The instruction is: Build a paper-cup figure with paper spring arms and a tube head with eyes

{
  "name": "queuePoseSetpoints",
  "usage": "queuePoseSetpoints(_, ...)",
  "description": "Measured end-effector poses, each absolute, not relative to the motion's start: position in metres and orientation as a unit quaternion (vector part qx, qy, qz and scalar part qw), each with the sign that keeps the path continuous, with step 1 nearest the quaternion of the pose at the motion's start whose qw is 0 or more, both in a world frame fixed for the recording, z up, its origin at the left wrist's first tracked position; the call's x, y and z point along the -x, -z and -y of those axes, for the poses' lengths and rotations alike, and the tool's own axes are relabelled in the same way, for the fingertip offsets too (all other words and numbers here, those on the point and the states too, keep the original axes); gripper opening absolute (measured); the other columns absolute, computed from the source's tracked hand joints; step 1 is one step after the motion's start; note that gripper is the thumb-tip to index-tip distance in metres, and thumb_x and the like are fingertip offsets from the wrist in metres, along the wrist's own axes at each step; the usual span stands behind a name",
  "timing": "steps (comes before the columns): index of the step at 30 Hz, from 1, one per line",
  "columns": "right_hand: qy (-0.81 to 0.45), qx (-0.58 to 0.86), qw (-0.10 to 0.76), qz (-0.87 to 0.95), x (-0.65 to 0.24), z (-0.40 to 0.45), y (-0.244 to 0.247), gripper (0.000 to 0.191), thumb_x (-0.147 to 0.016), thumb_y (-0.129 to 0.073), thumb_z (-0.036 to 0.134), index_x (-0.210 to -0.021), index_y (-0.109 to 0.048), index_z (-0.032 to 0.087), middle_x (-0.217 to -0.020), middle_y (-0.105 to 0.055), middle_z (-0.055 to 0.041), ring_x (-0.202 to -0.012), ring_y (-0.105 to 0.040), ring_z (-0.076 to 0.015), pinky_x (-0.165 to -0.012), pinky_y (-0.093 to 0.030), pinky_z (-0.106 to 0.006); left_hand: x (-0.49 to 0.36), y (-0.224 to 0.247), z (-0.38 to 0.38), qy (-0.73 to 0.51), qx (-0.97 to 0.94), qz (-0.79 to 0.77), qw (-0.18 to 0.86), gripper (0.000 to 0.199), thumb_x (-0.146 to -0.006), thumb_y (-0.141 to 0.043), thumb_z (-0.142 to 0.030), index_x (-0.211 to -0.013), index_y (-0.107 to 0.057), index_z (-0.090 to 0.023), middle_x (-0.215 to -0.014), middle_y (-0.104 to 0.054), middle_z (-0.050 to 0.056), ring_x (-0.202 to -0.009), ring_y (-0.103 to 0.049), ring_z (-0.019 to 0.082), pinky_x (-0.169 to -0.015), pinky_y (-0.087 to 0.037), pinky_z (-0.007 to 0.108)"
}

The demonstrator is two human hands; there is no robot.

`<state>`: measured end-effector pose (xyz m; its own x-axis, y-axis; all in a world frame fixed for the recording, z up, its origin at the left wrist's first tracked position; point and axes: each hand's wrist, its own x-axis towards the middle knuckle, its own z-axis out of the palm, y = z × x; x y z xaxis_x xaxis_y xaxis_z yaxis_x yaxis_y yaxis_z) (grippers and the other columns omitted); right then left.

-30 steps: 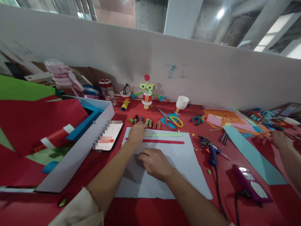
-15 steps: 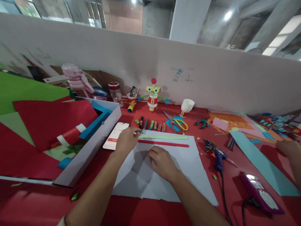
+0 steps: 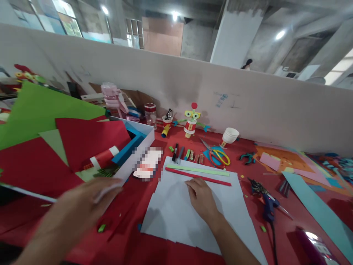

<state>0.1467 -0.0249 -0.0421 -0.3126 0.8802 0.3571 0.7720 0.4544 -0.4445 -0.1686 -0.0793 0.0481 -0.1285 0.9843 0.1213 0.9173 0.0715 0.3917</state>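
My left hand (image 3: 89,202), smeared by motion, is over the near wall of the white box (image 3: 150,137) at the left; whether its fingers grip anything is unclear. Loosely curled, with nothing seen in it, my right hand (image 3: 202,197) rests on the white paper (image 3: 172,217). Just beyond its fingers a red strip (image 3: 204,177) lies across the paper, with a light green strip (image 3: 198,169) behind it. A phone (image 3: 149,163) lies between the box and the paper. Red and green sheets fill the box.
Behind the paper are markers (image 3: 174,152), small folded paper springs (image 3: 191,155), scissors (image 3: 219,154), a paper-cup robot figure (image 3: 190,126) and stacked cups (image 3: 230,136). A glue gun (image 3: 268,206) and a purple device (image 3: 317,244) are at the right.
My left hand has left the strips and moved down and left to the box. The view has turned slightly left. The other person's hand at the right is out of view.
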Motion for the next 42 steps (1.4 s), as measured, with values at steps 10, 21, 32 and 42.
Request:
queuePoseSetpoints(10,-0.058,0.468,0.323,0.820,-0.153,0.023,0.047,0.030,-0.092,-0.049,0.009,-0.099,-0.076,0.019,-0.092,-0.076,-0.0090,-0.085,-0.071,-0.0235,-0.076,-0.060,-0.037,0.225,-0.083,0.004,0.095,-0.640,-0.762,0.026,0.053,-0.094,-0.043,-0.039,-0.141,-0.048,-0.015,-0.130,-0.065,0.019,-0.120,-0.061,0.036,-0.089,-0.048,0.042)
queuePoseSetpoints(21,-0.086,0.326,0.315,0.887,-0.031,-0.035,-0.035,0.033,-0.094,-0.046,0.009,-0.107,-0.074,0.021,-0.095,-0.074,-0.0090,-0.090,-0.065,-0.0227,-0.082,-0.055,-0.039,0.254,-0.057,-0.020,-0.010,-0.687,-0.724,0.064,0.067,-0.083,-0.052,-0.025,-0.149,-0.038,-0.023,-0.116,-0.065,0.017,-0.098,-0.068,0.033,-0.078,-0.051,0.038)
queuePoseSetpoints(32,-0.068,0.267,-0.078,0.958,0.123,-0.134,-0.055,0.043,-0.069,-0.075,0.004,-0.108,-0.075,0.023,-0.109,-0.073,-0.0059,-0.110,-0.061,-0.0302,-0.096,-0.044,-0.045,0.265,-0.068,-0.001,-0.050,-0.591,-0.798,-0.103,0.064,-0.089,-0.049,-0.030,-0.151,-0.036,-0.019,-0.126,-0.059,0.021,-0.114,-0.055,0.041,-0.089,-0.046,0.053)
queuePoseSetpoints(42,-0.021,0.421,0.186,0.888,0.113,-0.171,-0.067,0.027,-0.097,-0.053,0.023,-0.111,-0.076,0.021,-0.106,-0.064,-0.0103,-0.097,-0.059,-0.0255,-0.081,-0.045,-0.035,0.266,-0.064,0.005,-0.052,-0.655,-0.741,-0.140,0.037,-0.083,-0.050,-0.016,-0.117,-0.066,-0.015,-0.145,-0.051,0.020,-0.138,-0.036,0.041,-0.109,-0.029,0.063)
